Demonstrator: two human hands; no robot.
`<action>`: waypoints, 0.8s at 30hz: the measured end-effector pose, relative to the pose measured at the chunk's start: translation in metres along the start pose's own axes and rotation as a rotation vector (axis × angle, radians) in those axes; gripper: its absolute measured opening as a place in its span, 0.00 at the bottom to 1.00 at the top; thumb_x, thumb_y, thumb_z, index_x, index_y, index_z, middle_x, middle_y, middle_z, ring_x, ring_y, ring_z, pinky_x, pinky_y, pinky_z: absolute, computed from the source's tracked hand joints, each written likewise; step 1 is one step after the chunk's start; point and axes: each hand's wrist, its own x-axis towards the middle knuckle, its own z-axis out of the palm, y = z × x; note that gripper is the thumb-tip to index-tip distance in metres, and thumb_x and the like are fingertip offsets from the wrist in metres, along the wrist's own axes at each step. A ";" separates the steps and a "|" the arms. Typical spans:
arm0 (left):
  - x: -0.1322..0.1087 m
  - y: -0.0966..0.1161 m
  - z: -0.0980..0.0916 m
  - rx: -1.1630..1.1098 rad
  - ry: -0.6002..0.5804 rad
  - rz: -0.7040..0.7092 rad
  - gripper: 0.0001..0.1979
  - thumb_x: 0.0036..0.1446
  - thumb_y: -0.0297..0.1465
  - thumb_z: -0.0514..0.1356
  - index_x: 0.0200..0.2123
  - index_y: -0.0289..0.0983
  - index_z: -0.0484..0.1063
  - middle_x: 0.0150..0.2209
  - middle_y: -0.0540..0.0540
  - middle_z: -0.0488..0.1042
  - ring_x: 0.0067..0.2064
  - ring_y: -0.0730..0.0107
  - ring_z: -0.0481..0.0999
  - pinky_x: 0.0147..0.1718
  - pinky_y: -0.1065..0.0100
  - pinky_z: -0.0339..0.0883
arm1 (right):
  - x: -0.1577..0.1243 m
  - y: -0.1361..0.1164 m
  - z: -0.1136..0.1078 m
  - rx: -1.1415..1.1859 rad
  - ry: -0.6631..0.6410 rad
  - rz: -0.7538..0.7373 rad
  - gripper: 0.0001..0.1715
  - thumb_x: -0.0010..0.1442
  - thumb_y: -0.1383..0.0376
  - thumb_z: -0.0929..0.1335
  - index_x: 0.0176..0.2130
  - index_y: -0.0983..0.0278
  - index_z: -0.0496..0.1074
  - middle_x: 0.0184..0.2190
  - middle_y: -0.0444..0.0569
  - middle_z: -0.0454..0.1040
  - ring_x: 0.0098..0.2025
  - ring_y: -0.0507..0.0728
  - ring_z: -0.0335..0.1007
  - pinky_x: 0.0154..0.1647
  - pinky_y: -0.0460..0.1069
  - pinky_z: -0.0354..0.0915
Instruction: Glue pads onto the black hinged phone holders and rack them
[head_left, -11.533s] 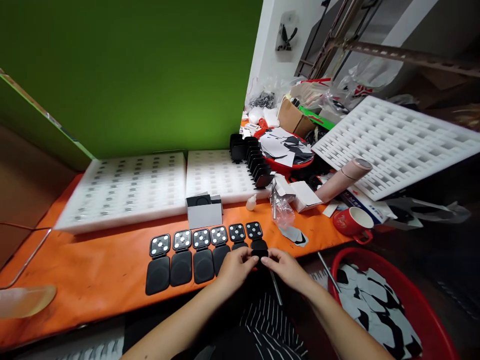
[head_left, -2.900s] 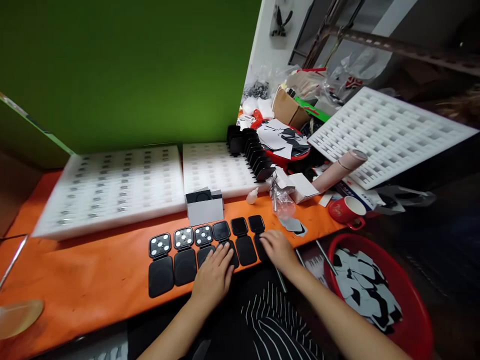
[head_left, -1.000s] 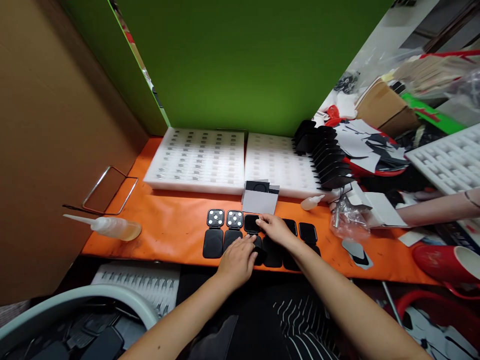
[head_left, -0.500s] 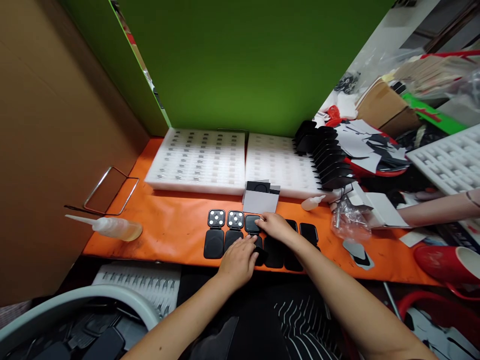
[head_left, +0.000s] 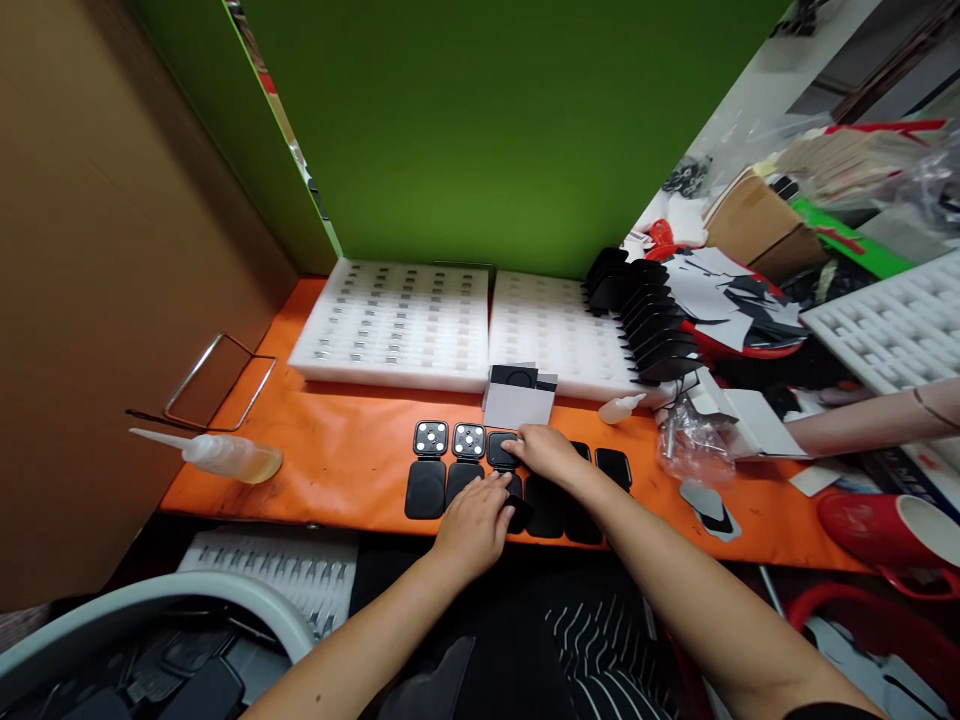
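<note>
- The left forearm comes up from the person's lap side, palm down, with the left hand [head_left: 474,520] laid low over the near edge of the orange-covered counter [head_left: 322,465].
- That hand is fairly flat, fingers extended and close together, gripping nothing I can see; its fingertips rest by the lower flap of the third black hinged two-panel square piece [head_left: 496,453] from the left.
- The right forearm slants in across the pieces farther right, wrist bent inward.
- The right hand [head_left: 551,456] is half curled, thumb and fingertips on the small upper panel of that same third piece; whether it pinches or only presses, I can't tell from here.
- The piece lies unfolded on the counter, just beside two black hinged pieces with white-dotted upper panels [head_left: 450,439].
- Behind it stand grey-and-black flat cards [head_left: 517,405].
</note>
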 end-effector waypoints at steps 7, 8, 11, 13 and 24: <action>0.004 0.004 -0.009 -0.136 -0.010 -0.062 0.11 0.59 0.29 0.51 0.42 0.38 0.69 0.55 0.43 0.69 0.57 0.59 0.66 0.57 0.52 0.58 | -0.037 0.012 0.002 0.155 0.171 -0.044 0.21 0.64 0.56 0.57 0.29 0.63 0.69 0.30 0.50 0.75 0.33 0.56 0.70 0.31 0.48 0.56; 0.005 0.005 -0.012 -0.197 0.003 -0.106 0.10 0.58 0.29 0.51 0.41 0.38 0.70 0.52 0.43 0.72 0.55 0.59 0.69 0.55 0.54 0.60 | -0.048 0.016 0.007 0.271 0.155 -0.078 0.23 0.64 0.55 0.56 0.28 0.63 0.68 0.28 0.48 0.74 0.32 0.55 0.69 0.31 0.47 0.56; 0.007 0.007 -0.018 -0.395 0.057 -0.309 0.09 0.58 0.34 0.51 0.32 0.38 0.69 0.34 0.47 0.76 0.37 0.65 0.74 0.37 0.64 0.67 | -0.080 0.021 0.028 0.648 0.033 -0.146 0.22 0.62 0.52 0.58 0.27 0.63 0.67 0.25 0.45 0.72 0.29 0.53 0.67 0.30 0.46 0.58; 0.007 0.009 -0.020 -0.496 0.081 -0.395 0.12 0.57 0.37 0.51 0.27 0.37 0.66 0.25 0.50 0.71 0.29 0.69 0.71 0.29 0.69 0.63 | -0.093 0.019 0.043 0.831 -0.002 -0.152 0.18 0.59 0.53 0.62 0.27 0.63 0.66 0.25 0.44 0.71 0.29 0.52 0.66 0.30 0.46 0.59; -0.014 -0.003 -0.040 -0.024 0.005 -0.062 0.12 0.59 0.30 0.51 0.41 0.39 0.72 0.45 0.45 0.75 0.47 0.62 0.73 0.48 0.60 0.66 | -0.065 0.024 0.039 1.135 -0.064 -0.024 0.16 0.51 0.54 0.67 0.27 0.61 0.58 0.23 0.44 0.71 0.26 0.53 0.69 0.29 0.48 0.64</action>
